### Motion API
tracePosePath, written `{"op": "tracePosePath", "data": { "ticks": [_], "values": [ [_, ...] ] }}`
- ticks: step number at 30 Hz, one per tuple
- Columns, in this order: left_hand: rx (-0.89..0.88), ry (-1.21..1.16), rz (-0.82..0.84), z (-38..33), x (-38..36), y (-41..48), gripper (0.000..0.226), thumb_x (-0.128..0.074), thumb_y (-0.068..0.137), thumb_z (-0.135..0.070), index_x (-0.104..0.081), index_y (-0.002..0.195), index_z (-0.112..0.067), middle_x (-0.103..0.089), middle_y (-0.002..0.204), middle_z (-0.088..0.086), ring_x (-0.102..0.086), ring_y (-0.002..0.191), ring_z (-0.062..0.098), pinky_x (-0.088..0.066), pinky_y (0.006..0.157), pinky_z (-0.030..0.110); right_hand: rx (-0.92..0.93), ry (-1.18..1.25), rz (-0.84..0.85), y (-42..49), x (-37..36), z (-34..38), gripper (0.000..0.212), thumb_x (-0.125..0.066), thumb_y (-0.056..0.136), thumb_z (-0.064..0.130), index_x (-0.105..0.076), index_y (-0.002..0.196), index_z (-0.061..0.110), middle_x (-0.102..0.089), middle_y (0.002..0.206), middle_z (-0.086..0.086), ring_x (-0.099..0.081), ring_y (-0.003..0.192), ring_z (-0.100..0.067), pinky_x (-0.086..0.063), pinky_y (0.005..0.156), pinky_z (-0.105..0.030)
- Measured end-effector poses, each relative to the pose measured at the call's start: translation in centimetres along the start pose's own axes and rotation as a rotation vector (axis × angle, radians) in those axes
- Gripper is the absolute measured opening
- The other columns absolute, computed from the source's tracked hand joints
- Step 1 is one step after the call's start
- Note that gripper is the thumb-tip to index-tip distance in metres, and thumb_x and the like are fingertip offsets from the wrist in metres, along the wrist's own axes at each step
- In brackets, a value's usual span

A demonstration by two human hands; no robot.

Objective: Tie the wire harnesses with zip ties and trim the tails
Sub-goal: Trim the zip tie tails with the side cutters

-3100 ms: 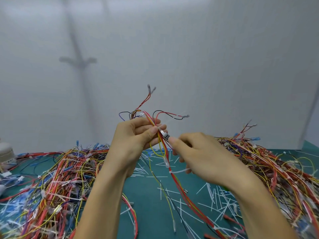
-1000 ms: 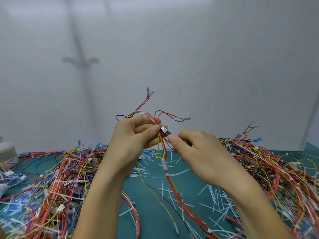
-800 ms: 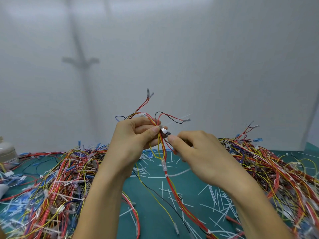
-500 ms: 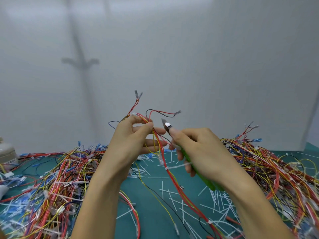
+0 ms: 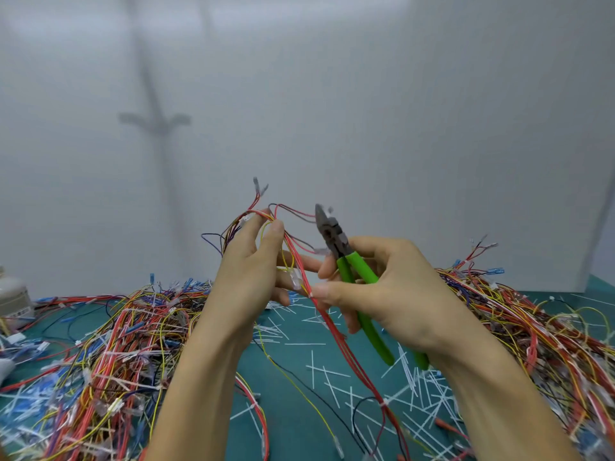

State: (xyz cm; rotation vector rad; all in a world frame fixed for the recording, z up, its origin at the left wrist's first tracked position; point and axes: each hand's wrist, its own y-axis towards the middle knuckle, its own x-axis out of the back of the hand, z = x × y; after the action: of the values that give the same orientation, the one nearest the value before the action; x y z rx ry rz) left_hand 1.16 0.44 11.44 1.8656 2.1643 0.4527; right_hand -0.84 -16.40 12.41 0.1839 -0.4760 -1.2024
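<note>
I hold one wire harness (image 5: 336, 334) of red, yellow and black wires up over the green mat. My left hand (image 5: 253, 277) pinches its upper end between thumb and forefinger. A clear connector (image 5: 295, 278) sits on the bundle just below that pinch. My right hand (image 5: 382, 294) grips green-handled cutters (image 5: 357, 281), jaws pointing up and lifted clear of the wires. Its thumb also touches the red wires at mid-bundle. The harness trails down to the mat at the lower right.
A large heap of harnesses (image 5: 100, 354) covers the mat on the left, another heap (image 5: 539, 334) on the right. Cut white zip-tie tails (image 5: 332, 377) litter the green mat (image 5: 299, 427) between them. A white container (image 5: 11, 304) stands at the far left. A grey wall rises behind.
The cutters have come off the bundle and swung upright, their green handles now showing. My right thumb has moved down onto the red wires. My left hand has loosened and shifted slightly left.
</note>
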Motion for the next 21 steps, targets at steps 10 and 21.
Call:
{"op": "tracePosePath", "data": {
  "ticks": [10,21],
  "values": [
    [-0.007,-0.155,0.371,-0.4,1.6,-0.5,0.102,-0.086,0.066,-0.011,-0.030,0.142,-0.049,-0.072,0.079,0.007,-0.072,0.073,0.020,-0.057,0.070,0.026,0.001,0.229,-0.238,0.3,0.0,-0.3,0.006,-0.070,0.086,0.010,-0.064,0.085,0.010,-0.071,0.068,-0.007,-0.057,0.050,-0.020,-0.059,0.058,-0.040],
    [-0.006,-0.284,0.219,-1.0,1.5,-0.3,0.119,-0.076,0.065,-0.002,-0.007,0.154,-0.039,-0.068,0.074,0.014,-0.073,0.086,0.037,-0.059,0.070,0.029,-0.162,-0.135,0.040,0.0,2.3,-0.5,0.067,-0.043,0.088,0.071,-0.068,0.086,0.009,-0.069,0.072,-0.010,-0.061,0.055,-0.026,-0.055,0.060,-0.040]
  ]
}}
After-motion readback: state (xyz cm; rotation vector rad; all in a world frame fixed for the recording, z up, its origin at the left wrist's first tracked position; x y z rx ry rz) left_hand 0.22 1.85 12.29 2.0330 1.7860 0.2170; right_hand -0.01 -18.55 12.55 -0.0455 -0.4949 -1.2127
